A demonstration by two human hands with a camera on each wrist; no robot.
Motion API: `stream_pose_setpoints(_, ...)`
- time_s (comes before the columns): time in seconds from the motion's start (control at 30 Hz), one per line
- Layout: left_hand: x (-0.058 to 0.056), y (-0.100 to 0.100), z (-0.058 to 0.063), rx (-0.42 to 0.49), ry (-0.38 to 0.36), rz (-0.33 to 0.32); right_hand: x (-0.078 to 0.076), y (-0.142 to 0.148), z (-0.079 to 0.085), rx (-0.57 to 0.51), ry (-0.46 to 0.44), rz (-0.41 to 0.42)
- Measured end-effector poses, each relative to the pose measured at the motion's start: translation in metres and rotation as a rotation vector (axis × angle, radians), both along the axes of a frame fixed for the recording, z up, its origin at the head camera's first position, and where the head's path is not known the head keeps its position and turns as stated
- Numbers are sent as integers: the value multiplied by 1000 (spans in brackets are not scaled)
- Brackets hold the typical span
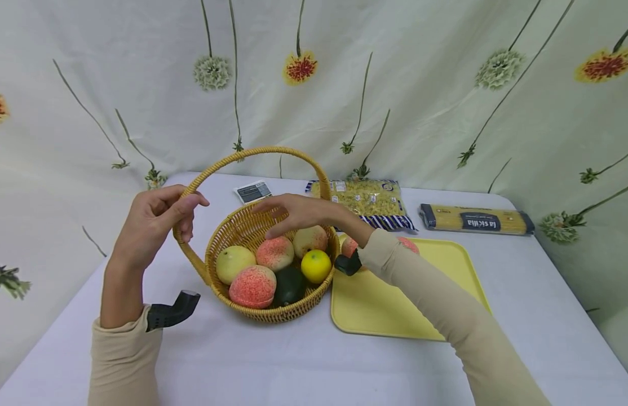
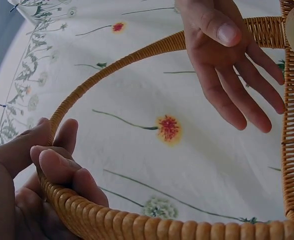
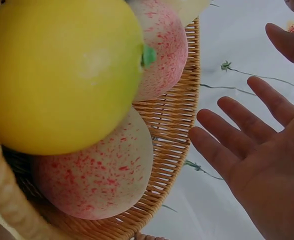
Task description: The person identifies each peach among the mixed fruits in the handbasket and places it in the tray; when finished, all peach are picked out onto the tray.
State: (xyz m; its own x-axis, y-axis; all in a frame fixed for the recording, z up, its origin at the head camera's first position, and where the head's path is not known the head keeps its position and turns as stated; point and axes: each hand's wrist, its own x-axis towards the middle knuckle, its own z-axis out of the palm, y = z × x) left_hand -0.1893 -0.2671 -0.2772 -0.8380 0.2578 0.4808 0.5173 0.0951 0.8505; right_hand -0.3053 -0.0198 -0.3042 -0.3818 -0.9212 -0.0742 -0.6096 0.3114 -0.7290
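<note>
A wicker basket [image 1: 283, 316] with a tall arched handle [image 1: 273, 150] stands on the table. My left hand [image 1: 151, 223] grips the handle's left side; the left wrist view shows the thumb and curled fingers [image 2: 62, 167] around it. Above the basket's far side, my right hand [image 1: 306, 211] is spread with nothing in it. Inside lie several red-speckled peaches [image 1: 253, 286], a pale yellow round fruit [image 1: 235, 264], a bright yellow fruit [image 1: 316, 267] with a green stem tip, and a dark green fruit [image 1: 290, 285].
Right of the basket is a yellow tray [image 1: 380, 310], with reddish fruit [image 1: 407, 244] partly hidden behind my right arm. Farther back lie a bag of pasta [image 1: 370, 198], a spaghetti pack [image 1: 478, 220] and a small packet [image 1: 253, 192]. A floral cloth [image 1: 420, 84] hangs behind.
</note>
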Motion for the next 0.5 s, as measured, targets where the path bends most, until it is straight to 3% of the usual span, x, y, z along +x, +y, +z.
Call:
stream_pose_setpoints(0.33,0,1,0,-1,1,-3,-1,-5,-5,-2,-46,3)
stream_pose_setpoints(0.5,0,1,1,-16,4,11,-9,-9,-14,-4,-76,27)
